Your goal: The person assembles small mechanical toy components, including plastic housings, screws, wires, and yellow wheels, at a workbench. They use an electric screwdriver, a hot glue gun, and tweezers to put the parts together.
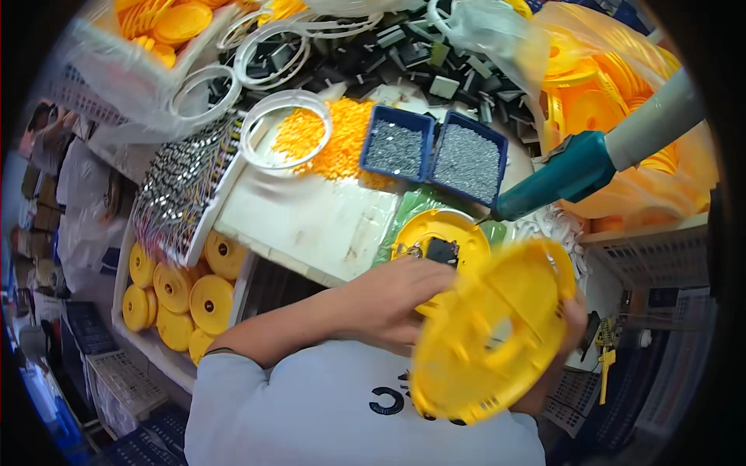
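My right hand [573, 320] grips the edge of a large round yellow plastic cover [482, 349]. The cover is tilted up, blurred by motion, with ribs and a central hole showing. To its left, my left hand [392, 291] bends its fingers over the near left side of a smaller round yellow housing [420, 231]. A black block [443, 251] and metal parts sit inside this housing. The cover overlaps my left fingertips, so what they hold is hidden. A teal tool with a grey tubular body [563, 175] points its thin tip at the housing's far right rim.
Two blue bins [396, 141] of small metal pieces stand beyond the housing, beside a heap of small orange parts [350, 136]. Wired metal parts [190, 179] lie at left, above a crate of yellow reels [211, 303]. Bagged yellow discs [594, 109] fill the far right.
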The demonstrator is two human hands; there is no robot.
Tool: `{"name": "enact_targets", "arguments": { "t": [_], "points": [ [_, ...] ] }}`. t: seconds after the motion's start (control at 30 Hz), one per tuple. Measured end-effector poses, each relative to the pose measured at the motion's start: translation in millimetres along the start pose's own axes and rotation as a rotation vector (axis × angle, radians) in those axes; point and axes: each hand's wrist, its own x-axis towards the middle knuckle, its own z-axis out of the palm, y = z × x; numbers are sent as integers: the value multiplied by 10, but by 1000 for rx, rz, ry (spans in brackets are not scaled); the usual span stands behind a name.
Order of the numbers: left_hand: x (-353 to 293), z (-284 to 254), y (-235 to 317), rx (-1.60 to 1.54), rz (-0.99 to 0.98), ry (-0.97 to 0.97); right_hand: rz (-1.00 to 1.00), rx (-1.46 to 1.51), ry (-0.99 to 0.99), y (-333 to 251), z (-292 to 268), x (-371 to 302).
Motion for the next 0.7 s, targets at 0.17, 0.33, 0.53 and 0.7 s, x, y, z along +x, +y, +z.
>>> {"name": "enact_targets", "arguments": {
  "t": [0.17, 0.33, 0.53, 0.7],
  "points": [
    [-746, 109, -363, 133, 52, 153, 89, -203, -9, 948, 592, 375],
    [-1553, 247, -515, -1069, -86, 1384, 152, -655, -723, 929, 1436, 832],
    [-1973, -377, -276, -610, 104, 1589, -959, -1235, -659, 1599, 1932, 2117],
    [-1979, -402, -443, -723, -20, 1804, -1069, -1233, -790, 1722, 2021, 2335]
  ]
}}
